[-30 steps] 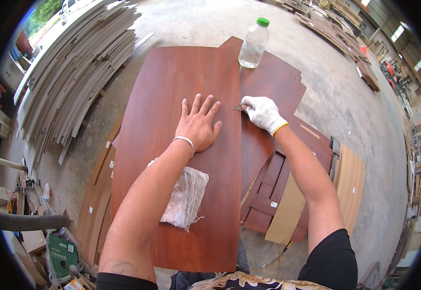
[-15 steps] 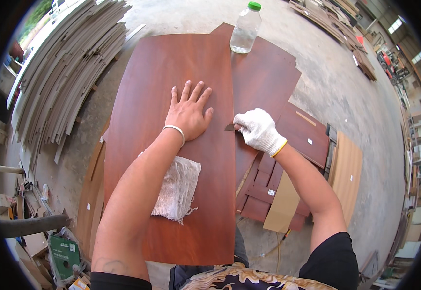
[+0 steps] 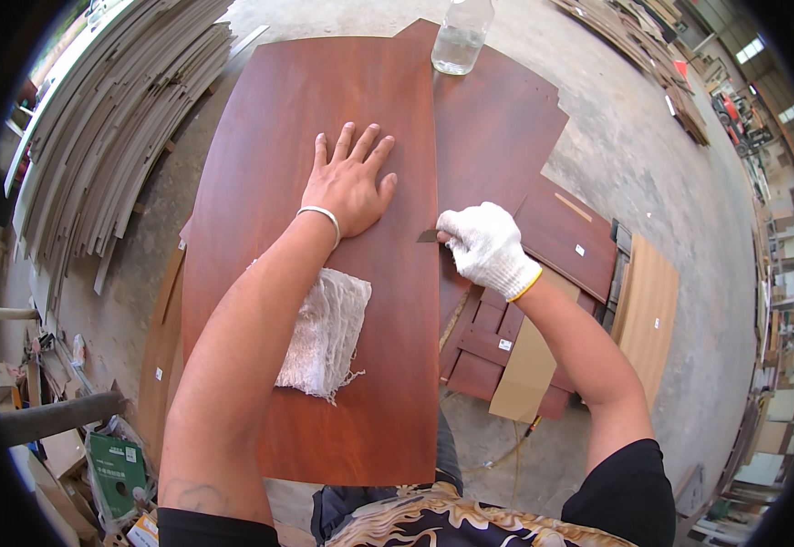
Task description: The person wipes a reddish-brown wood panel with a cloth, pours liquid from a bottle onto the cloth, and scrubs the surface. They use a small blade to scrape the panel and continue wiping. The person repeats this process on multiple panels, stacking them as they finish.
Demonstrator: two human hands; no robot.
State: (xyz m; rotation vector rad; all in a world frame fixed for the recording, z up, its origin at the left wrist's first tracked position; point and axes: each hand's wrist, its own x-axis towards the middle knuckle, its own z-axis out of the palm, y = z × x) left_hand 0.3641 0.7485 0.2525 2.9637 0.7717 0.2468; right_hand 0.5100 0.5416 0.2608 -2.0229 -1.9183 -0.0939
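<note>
A large reddish-brown wood panel (image 3: 378, 356) lies in front of me. My left hand (image 3: 351, 187) presses flat on its upper middle, fingers spread, with a white band at the wrist. At the panel's right edge, my right hand (image 3: 483, 242), in a white knit glove, is closed on a small dark flat blade (image 3: 427, 236). The blade's tip points left over the edge; the rest is hidden in the fingers. A crumpled white cloth (image 3: 328, 333) lies on the panel beside my left forearm, which covers part of it.
A clear bottle (image 3: 461, 41) stands at the far end on another reddish panel (image 3: 497, 118). More panels (image 3: 570, 237) and a tan board (image 3: 534, 365) lie at the right. Stacked long boards (image 3: 123, 137) stand at the left, with a green box (image 3: 116, 474) near me.
The view has shifted, so panel and bottle appear higher. My right hand with the blade has slid slightly toward me along the panel edge. My left hand stays in place on the panel.
</note>
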